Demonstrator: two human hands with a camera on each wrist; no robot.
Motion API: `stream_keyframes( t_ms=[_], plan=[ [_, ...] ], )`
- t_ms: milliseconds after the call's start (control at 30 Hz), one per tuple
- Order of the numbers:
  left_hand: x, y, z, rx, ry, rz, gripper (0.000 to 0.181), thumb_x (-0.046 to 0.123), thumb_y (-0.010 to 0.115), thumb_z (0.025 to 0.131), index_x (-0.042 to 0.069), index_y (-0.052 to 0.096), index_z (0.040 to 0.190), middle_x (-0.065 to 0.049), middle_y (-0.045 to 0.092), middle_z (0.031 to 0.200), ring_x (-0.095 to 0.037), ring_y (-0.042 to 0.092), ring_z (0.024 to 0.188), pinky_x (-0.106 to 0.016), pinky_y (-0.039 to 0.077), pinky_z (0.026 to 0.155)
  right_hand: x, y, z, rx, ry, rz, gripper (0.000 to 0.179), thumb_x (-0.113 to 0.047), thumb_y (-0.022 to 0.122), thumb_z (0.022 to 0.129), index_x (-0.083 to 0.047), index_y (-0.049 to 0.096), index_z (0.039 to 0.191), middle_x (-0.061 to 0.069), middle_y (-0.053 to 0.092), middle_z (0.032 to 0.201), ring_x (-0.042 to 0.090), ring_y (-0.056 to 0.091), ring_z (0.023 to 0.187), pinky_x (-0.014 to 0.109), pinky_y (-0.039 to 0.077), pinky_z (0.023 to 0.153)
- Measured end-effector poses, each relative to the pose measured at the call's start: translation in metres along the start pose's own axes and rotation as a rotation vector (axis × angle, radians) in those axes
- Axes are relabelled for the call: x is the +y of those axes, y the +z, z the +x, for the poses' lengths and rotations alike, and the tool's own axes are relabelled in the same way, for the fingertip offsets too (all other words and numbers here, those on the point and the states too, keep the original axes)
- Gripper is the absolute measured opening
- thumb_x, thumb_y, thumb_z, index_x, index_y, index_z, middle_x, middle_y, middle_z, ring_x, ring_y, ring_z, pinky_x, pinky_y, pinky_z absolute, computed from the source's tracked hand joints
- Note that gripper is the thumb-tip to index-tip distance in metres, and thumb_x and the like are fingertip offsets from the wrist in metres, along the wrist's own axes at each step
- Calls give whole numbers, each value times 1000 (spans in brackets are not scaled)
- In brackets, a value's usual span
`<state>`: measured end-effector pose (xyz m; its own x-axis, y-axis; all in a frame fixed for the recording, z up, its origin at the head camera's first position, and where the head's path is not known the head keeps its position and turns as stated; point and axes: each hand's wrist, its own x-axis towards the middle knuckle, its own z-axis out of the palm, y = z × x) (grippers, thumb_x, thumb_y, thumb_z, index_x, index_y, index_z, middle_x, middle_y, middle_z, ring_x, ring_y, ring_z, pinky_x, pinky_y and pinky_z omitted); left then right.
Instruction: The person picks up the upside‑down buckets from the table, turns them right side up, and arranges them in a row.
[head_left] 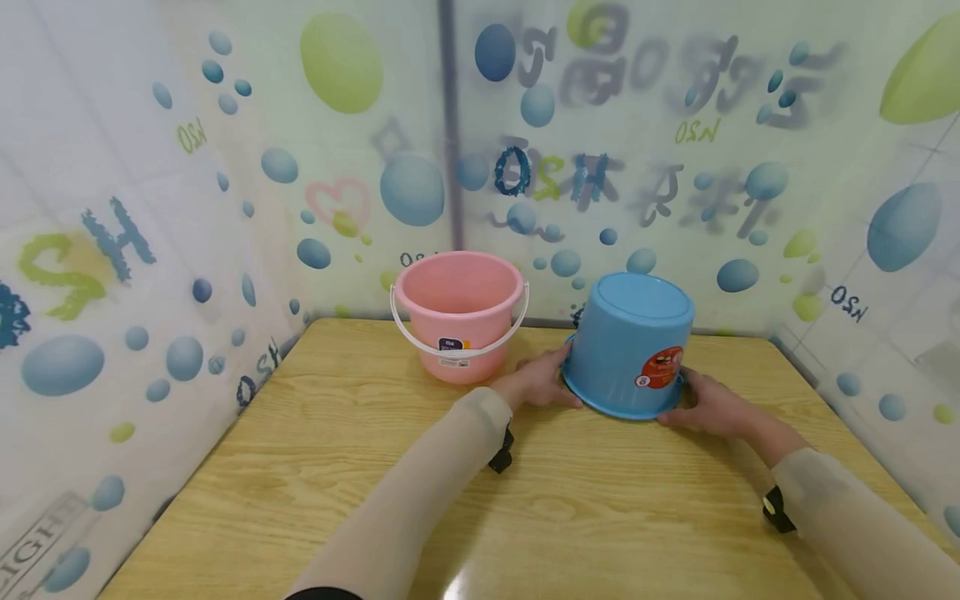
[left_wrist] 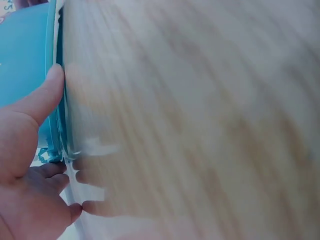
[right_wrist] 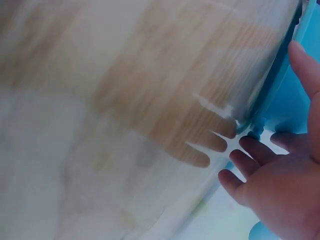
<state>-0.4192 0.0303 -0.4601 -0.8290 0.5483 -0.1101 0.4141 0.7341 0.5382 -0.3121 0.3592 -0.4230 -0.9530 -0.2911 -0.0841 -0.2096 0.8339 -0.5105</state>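
Observation:
A light-blue bucket (head_left: 633, 346) stands upside down on the wooden table, its base facing up and a red sticker on its side. My left hand (head_left: 543, 379) touches its left side low down; in the left wrist view the thumb (left_wrist: 47, 92) lies along the rim and the fingers spread below it. On the other side is my right hand (head_left: 708, 408). The right wrist view shows its thumb (right_wrist: 302, 60) against the bucket and loosely extended fingers near the rim's handle lug. A pink bucket (head_left: 465, 350) with a white handle stands upright to the left.
The wooden table (head_left: 360, 450) has a glossy surface that mirrors the fingers. Pale curtains (head_left: 637, 125) printed with bubbles and letters hang behind it and along both sides.

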Motion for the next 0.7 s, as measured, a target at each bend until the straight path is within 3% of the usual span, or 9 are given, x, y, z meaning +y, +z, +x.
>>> stream_keyframes(
  t_ms=[167,333,500,700],
  plan=[
    [6,-8,-13,35,25,-58,121,51,87,94,28,4,179,-6,26,183,-26,26,170,-63,17,137,-2,-1,-6,27,16,15,120,-50,83,98,17,13,168,49,28,165,71,32,149,82,35,118],
    [18,-20,-33,59,84,-150,117,41,88,95,22,8,179,-10,25,183,-28,29,169,-52,25,138,-2,-2,-10,67,-3,79,117,-45,81,101,10,7,172,49,23,165,71,32,147,83,39,114],
    [20,-25,-43,72,153,-244,118,36,88,96,21,5,179,-8,20,185,-27,31,168,-46,35,134,-3,-2,-13,108,-34,162,113,-37,79,103,2,1,175,47,17,169,73,32,146,86,37,112],
    [21,-29,-52,95,176,-253,115,39,85,98,23,5,179,-6,19,185,-29,24,171,-50,28,137,-10,-4,-20,125,-60,267,108,-32,76,106,-9,-3,177,42,7,175,75,25,151,91,28,113]
  ],
)
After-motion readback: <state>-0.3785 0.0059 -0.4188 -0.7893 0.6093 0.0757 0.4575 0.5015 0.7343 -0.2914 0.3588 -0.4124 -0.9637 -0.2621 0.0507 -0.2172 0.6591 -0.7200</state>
